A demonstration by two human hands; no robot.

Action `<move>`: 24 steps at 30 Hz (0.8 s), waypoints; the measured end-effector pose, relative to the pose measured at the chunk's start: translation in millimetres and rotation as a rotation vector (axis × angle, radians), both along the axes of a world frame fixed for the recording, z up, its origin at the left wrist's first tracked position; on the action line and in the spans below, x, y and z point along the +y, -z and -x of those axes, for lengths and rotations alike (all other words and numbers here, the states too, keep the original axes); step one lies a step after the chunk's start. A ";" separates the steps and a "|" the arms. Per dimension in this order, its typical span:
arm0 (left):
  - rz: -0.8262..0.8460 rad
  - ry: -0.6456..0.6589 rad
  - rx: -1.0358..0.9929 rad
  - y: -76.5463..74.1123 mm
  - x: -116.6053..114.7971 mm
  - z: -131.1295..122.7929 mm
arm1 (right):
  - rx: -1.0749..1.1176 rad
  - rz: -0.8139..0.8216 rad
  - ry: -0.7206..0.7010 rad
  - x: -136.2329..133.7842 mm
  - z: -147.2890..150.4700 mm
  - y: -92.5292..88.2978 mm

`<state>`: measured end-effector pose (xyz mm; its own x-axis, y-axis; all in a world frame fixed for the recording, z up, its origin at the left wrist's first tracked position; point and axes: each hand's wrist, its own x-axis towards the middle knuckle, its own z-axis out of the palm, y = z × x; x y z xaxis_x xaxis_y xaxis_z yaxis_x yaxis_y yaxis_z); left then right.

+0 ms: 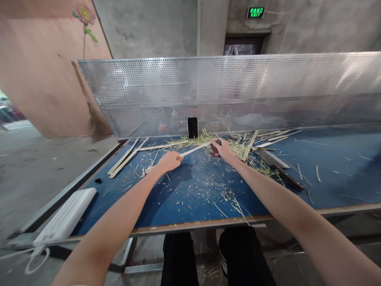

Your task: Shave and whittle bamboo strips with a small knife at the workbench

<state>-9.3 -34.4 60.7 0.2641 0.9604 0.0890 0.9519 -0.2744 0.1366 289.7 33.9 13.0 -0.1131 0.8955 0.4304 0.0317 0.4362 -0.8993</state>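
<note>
A pale bamboo strip (195, 150) is stretched above the blue table, rising slightly to the right. My left hand (170, 162) is closed on its near left end. At the strip's other end my right hand (222, 149) is closed, fingers pinched together. Something small and dark also shows at the right fingers, with a reddish patch beneath them; I cannot make out what either is. Behind the right hand lies a heap of thin greenish shavings (236, 150). To its right rests a knife with a broad blade (272, 159) and dark handle.
A phone (193, 128) stands upright against the perforated metal screen (178, 87). More bamboo strips (126, 159) lie at the left and back right. A white power strip (67, 214) sits at the table's left front corner. Scraps are scattered over the blue tabletop (184, 206).
</note>
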 end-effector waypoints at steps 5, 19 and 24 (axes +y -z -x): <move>0.006 -0.001 0.005 -0.6 -0.6 0.0 | -0.029 -0.037 0.012 -2.4 2.4 -1.7; -0.013 -0.034 0.035 6.6 4.9 -0.4 | 0.081 0.025 0.223 -4.2 8.6 -6.5; -0.043 -0.008 0.048 12.2 -1.2 -10.2 | -0.026 0.046 -0.008 -32.5 36.0 -16.2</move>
<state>0.9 -35.6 48.5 0.2617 0.9580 0.1175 0.9592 -0.2716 0.0785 253.7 1.4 29.3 -0.1307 0.9135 0.3853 0.0523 0.3945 -0.9174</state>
